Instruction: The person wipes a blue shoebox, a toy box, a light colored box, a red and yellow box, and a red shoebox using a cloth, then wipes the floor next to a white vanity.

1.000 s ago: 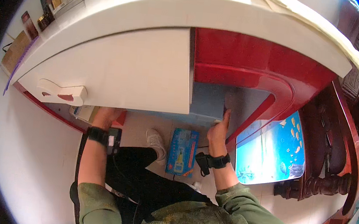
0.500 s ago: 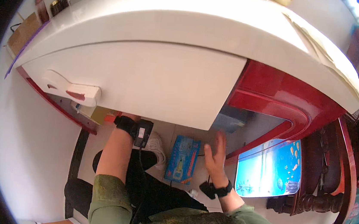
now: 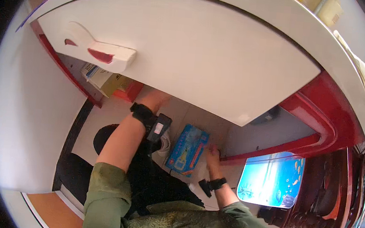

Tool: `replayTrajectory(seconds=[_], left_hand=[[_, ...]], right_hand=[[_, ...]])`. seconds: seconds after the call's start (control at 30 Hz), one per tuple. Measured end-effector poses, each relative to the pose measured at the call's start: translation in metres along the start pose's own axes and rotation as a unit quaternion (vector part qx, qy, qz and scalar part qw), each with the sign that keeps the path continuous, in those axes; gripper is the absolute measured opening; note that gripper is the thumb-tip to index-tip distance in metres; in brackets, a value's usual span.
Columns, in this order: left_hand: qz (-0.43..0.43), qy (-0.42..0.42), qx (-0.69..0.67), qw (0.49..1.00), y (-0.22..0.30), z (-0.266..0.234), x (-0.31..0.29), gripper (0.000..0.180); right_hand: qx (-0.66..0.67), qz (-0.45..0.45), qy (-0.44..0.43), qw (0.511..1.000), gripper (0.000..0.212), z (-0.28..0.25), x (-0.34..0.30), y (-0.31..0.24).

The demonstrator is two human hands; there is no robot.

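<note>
My left hand [image 3: 156, 99] is beneath the lower edge of a white cabinet door [image 3: 188, 48], which hides part of it; its fingers cannot be made out. Close by that hand, a red-orange box [image 3: 128, 90] stands beside a pale carton [image 3: 100, 79] inside the cabinet. Low down by the floor, my right hand [image 3: 211, 157] is just right of a flat blue box [image 3: 187, 150] with a printed picture. This hand is smeared by motion, and whether it touches the box is unclear. Each wrist wears a black strap with a small device.
The white door carries a white handle [image 3: 111, 56] with red insets. To the right are the red cabinet frame [image 3: 323, 114], a bright blue sea-scene panel [image 3: 271, 177] and dark carved wooden furniture [image 3: 320, 193]. A white wall [image 3: 32, 121] stands close on the left.
The view has shifted, showing more of the door and the cabinet's left interior. My right hand, earlier raised with fingers spread, is lower beside the blue box. More of my left hand shows.
</note>
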State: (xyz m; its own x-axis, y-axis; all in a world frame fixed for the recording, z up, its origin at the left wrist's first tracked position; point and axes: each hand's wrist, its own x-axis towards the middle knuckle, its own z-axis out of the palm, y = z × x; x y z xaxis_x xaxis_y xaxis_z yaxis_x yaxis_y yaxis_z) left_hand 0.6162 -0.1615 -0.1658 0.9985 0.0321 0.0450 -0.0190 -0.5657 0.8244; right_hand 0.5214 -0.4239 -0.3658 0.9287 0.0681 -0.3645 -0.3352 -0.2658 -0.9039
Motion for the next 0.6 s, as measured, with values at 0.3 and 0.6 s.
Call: replayTrajectory(seconds=[0.3,0.6], left_hand=[[-0.041,-0.019,-0.133,0.99,-0.003,-0.016,-0.025,0.039],[-0.088,-0.078,-0.121,0.986,-0.006,-0.002,-0.05,0.037]], right_hand=[[0.05,0.24,-0.195,0.95,0.067,0.039,-0.01,0.098],[0.148,0.28,-0.164,0.934,0.068,0.041,-0.019,0.067]])
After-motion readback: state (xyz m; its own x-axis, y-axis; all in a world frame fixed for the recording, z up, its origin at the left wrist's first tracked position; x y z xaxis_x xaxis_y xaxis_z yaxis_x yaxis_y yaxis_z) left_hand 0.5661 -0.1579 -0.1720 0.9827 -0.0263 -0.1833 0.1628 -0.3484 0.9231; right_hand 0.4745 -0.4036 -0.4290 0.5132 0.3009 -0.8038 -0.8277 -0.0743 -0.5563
